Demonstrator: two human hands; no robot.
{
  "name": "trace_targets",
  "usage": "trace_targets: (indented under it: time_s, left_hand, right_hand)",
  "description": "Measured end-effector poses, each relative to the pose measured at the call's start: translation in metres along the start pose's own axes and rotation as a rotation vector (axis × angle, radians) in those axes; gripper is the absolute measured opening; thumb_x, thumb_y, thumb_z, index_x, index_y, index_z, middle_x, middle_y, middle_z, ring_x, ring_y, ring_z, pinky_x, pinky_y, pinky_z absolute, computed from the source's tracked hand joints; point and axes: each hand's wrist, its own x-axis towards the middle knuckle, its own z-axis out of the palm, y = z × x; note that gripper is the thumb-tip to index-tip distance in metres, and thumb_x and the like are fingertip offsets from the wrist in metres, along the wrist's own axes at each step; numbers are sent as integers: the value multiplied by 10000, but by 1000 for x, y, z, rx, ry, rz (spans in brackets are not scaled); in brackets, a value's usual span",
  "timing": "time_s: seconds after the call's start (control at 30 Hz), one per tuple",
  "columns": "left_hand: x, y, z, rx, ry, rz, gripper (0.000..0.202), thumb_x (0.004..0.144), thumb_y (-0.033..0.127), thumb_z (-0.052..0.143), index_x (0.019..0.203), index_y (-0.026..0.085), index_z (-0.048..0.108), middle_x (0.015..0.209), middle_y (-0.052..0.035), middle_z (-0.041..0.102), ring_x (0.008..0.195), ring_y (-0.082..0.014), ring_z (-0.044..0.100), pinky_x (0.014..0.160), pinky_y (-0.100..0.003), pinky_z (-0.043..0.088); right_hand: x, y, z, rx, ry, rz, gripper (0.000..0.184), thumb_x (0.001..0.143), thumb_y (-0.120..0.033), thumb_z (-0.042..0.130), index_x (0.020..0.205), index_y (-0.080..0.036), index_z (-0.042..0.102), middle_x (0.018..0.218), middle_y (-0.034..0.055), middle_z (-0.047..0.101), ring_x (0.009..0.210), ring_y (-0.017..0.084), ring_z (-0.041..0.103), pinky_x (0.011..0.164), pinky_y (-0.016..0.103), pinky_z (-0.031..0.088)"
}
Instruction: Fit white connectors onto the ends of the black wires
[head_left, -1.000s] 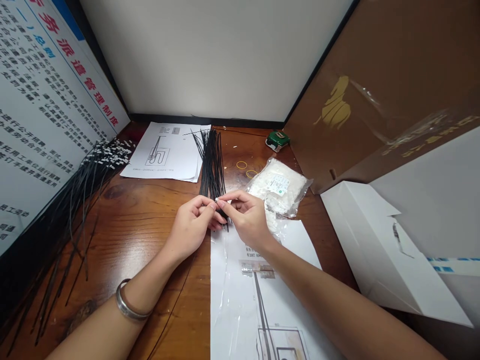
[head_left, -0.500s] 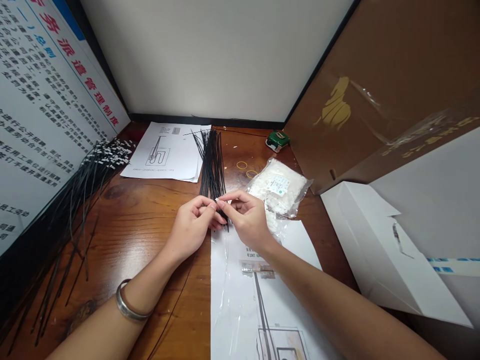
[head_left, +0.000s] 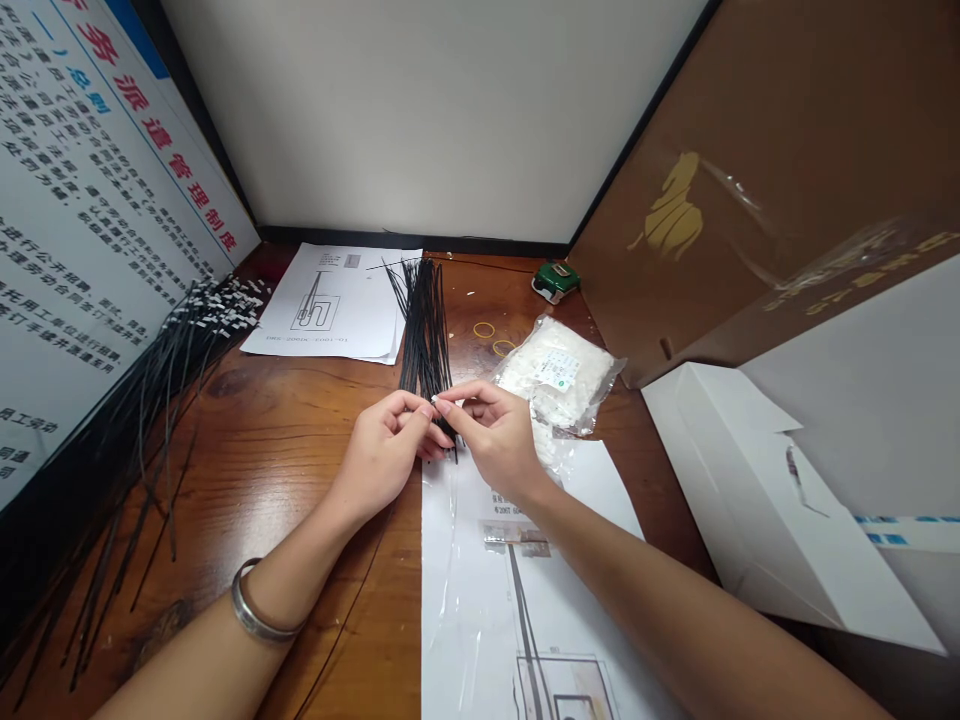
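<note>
My left hand point(head_left: 381, 450) is closed in a pinch over the table, and a thin black wire point(head_left: 346, 612) runs up to it from the bottom edge. Between the thumb and finger of my right hand point(head_left: 496, 440) is a tiny white connector point(head_left: 435, 400), its details too small to make out. The fingertips of both hands meet there. Just behind and beneath them lies a bundle of black wires point(head_left: 425, 325) on the wooden table.
Black wires with white ends point(head_left: 221, 305) lie at left. A printed drawing point(head_left: 330, 300) is at the back; another drawing sheet point(head_left: 465, 620) lies under my right arm. Bags of white pieces point(head_left: 559, 370), yellow rubber bands point(head_left: 484, 330), a green tape measure point(head_left: 556, 282) and a white box point(head_left: 765, 500) are right.
</note>
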Motion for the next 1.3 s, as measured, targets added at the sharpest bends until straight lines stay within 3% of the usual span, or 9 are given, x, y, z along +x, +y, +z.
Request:
trace_targets:
  time_s: [0.97, 1.3]
  left_hand:
    - [-1, 5, 2, -37, 10, -31, 192, 795, 329, 618, 737, 147, 600, 585, -39, 692, 499, -135, 612, 540, -242, 491]
    - [2, 0, 1, -35, -1, -11, 180, 821, 317, 594, 753, 151, 580, 596, -36, 699, 507, -131, 622, 546, -239, 503]
  right_hand:
    - [2, -3, 0, 24, 1, 49, 143, 712, -322, 725, 711, -182, 693, 656, 27, 703, 514, 121, 590, 459, 244, 460]
    - [3, -1, -1, 20, 6, 60, 157, 711, -337, 723, 728, -183, 701, 630, 11, 687, 478, 105, 546, 448, 243, 439]
